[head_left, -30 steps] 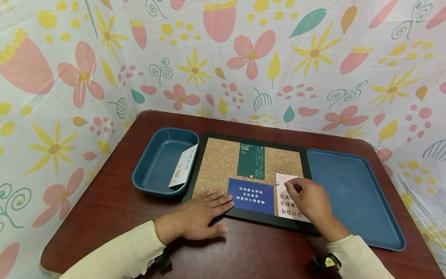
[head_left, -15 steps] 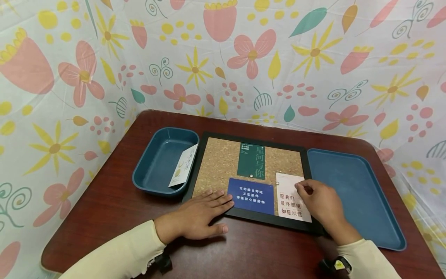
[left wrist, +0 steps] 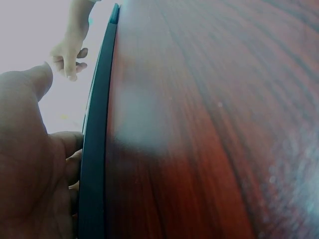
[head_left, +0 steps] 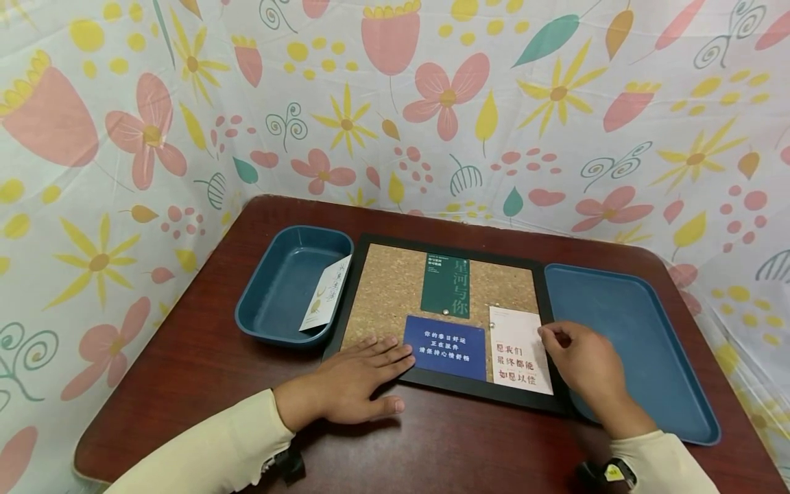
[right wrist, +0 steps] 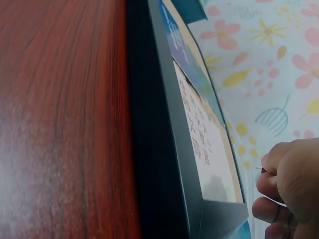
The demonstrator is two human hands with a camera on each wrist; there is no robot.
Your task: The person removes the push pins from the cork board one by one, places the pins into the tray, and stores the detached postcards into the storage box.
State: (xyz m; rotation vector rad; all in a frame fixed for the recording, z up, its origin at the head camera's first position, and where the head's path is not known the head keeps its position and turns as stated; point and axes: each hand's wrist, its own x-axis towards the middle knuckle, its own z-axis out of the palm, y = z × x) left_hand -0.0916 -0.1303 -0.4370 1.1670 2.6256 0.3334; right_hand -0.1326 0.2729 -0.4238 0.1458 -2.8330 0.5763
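Note:
My left hand [head_left: 354, 381] lies flat with spread fingers on the lower left corner of a black-framed corkboard [head_left: 382, 281]. Its fingertips reach the left edge of a blue card [head_left: 444, 348]. Above the right part of the frame, my right hand [head_left: 583, 367] pinches a pushpin [right wrist: 261, 170] between thumb and forefinger; its thin point sticks out in the right wrist view. Left of that hand, a pale pink card [head_left: 515, 343] with red lettering lies on the cork, a small pin [head_left: 492, 325] at its left edge. A green card [head_left: 445, 285] has a pin [head_left: 446, 312] at its bottom.
A deep blue bin [head_left: 278, 295] stands left of the board, with a white card [head_left: 326, 293] leaning inside it. Right of the board lies a flat blue tray [head_left: 642, 350]. A floral cloth [head_left: 395, 130] hangs behind the brown table [head_left: 185, 384].
My right hand has moved right, from over the pink card to the board's right frame, uncovering the card's lettering. The left hand stays in place.

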